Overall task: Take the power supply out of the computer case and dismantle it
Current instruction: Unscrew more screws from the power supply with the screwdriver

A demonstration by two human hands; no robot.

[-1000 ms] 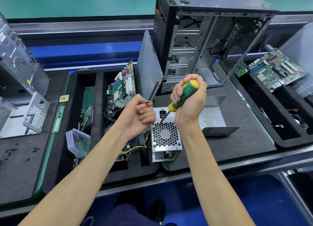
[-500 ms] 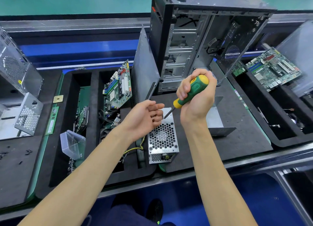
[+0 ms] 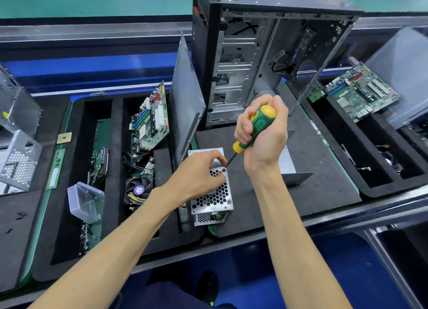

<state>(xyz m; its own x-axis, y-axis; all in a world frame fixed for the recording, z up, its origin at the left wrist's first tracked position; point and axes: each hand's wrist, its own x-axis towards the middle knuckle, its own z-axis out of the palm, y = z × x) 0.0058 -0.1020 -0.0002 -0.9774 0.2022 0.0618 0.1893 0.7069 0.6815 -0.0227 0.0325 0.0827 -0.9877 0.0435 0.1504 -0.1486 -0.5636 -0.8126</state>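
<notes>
The silver power supply [image 3: 214, 197] lies on the black mat in front of the open computer case [image 3: 259, 54], its honeycomb fan grille facing up. My left hand [image 3: 201, 174] rests on the grille with curled fingers, steadying the unit near its far right corner. My right hand [image 3: 264, 135] grips a green and yellow screwdriver [image 3: 254, 125], whose tip points down at a screw on that corner of the grille. A bent metal cover plate [image 3: 291, 167] lies right of the power supply, partly hidden by my right wrist.
A case side panel [image 3: 185, 100] leans upright left of the case. The black tray [image 3: 76, 216] on the left holds a motherboard [image 3: 150, 121], a fan, cables and a clear plastic box [image 3: 84, 202]. Another motherboard [image 3: 361, 93] sits in the right tray. A metal cage [image 3: 18, 160] lies far left.
My left hand has dropped from mid-air onto the power supply's grille. My right hand has brought the screwdriver tip down to the grille's far right corner screw.
</notes>
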